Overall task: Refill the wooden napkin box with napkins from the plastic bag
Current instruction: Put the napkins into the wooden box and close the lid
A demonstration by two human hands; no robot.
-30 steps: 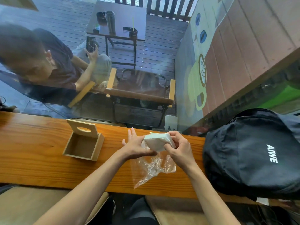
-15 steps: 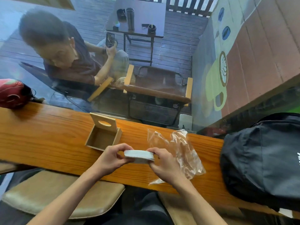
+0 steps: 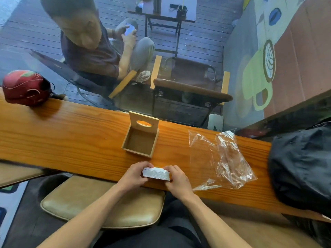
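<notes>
Wooden counter: long, orange-brown, grain running lengthwise, set against a window that looks down on a decked terrace with chairs, a small table and a seated person using a phone. Wooden napkin box: light wood, square, standing about midway along the counter toward its far edge; lid raised upright at the back, with an oval slot in it; interior empty. Plastic bag: clear, crumpled, lying flat and empty on the counter to the right of the box, well apart from it and reaching nearly to the near edge. Stack of napkins: white, squared-up block, held at the near edge of the counter, directly in front of the box and apart from it; whether its underside touches the wood cannot be told. Left hand: fingers curled over the stack's left end, gripping it. Right hand: fingers curled over the stack's right end, gripping it likewise. Red cap: resting at the counter's far left end. Black backpack: occupying the counter's right end, just beside the bag. Tan cushioned stool: below the near edge, under the left forearm.
</notes>
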